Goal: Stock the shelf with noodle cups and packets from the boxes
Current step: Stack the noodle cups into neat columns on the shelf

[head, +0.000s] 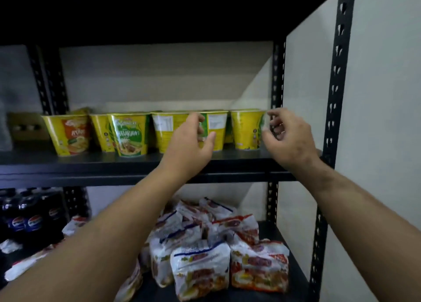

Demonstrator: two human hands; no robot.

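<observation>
**Squaring up the cup row on the upper shelf**

You are at the upper shelf (114,162) of the black metal rack, working on the row of yellow noodle cups (127,133) that runs along it from left to right. Your left hand (191,142) is raised in front of a cup with its label panel facing out (215,128); the fingers are loosely spread with the thumb apart, and they look just at the cup's side, though contact is too blurred to confirm. It does not appear to be gripping anything. Your right hand (287,137) hangs just beside the rightmost cup (247,128), fingers loosely curled and empty.

Judging from this, the step in hand is arranging or releasing cups at the right end of the row, not fetching new stock. The noodle packets (200,263) lie in a loose heap on the lower shelf (293,285), beside dark cola bottles (29,219) at the left. No supply box shows here, apart from a small cardboard carton (25,126) at the far left.

For your next move, you will probably want to nudge the two right-hand cups into line, labels forward. Keep the touch light: the cups stand close together and taper toward the base, so a shove could tip a neighbour.
</observation>
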